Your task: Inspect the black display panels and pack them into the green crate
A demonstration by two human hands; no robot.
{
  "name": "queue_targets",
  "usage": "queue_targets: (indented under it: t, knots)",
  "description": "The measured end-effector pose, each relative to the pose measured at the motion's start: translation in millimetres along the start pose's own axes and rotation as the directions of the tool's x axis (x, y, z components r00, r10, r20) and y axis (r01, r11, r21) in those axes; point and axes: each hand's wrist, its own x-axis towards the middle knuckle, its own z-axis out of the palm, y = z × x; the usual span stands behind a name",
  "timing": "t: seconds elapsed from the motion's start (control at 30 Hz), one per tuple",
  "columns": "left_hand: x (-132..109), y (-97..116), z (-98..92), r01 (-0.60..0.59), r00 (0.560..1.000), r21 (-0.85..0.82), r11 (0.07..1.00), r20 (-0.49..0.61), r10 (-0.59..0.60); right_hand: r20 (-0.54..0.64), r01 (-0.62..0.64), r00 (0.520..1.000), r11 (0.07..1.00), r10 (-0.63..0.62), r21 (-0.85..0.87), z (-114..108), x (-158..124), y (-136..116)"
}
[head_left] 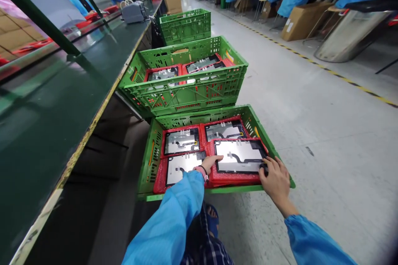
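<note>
A flat display panel (pixel 231 161), silver-backed with a black border and a dark ribbon cable, lies on red bubble wrap (pixel 234 180) at the near right of a green crate (pixel 144 165). My left hand (pixel 210 163) grips its left edge, with a finger reaching over the panel's face. At the opposite side, my right hand (pixel 276 178) is closed around the lower right edge; its fingertips rest on the border. Some fingers of both hands are hidden beneath the edges. Several similar panels (pixel 182 140) in red wrap lie beside it in the crate.
Behind stands another green crate (pixel 186 91) with wrapped panels, and a further green crate (pixel 185 27) beyond. A long dark green workbench (pixel 62 132) runs along the left. On the right are a yellow-black floor line (pixel 295 51), a cardboard box (pixel 303 20) and seated people in blue.
</note>
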Motion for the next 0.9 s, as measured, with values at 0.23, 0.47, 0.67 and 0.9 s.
queue_targets:
  t: [0.23, 0.47, 0.67, 0.9]
  knots:
    - [-8.6, 20.2, -7.2, -0.065, 0.989, -0.042, 0.997, 0.130, 0.070, 0.021, -0.035, 0.999, 0.999, 0.034, 0.025, -1.5, -0.7, -2.1]
    - [-19.3, 16.7, 10.3, -0.138, 0.978, -0.140, 0.981, 0.140, 0.157, 0.042, -0.063, 0.997, 0.996, 0.060, 0.068, -1.8, -0.2, -3.2]
    - [-20.8, 18.4, 13.6, -0.118, 0.980, -0.159, 0.980, 0.143, 0.141, 0.049, -0.116, 0.993, 0.977, 0.109, 0.180, -0.5, -1.4, -3.5]
    - [-41.3, 18.6, 6.3, -0.231, 0.957, -0.163, 0.959, 0.139, 0.255, 0.099, -0.279, 0.960, 0.843, 0.263, 0.461, -4.2, 5.2, 3.4]
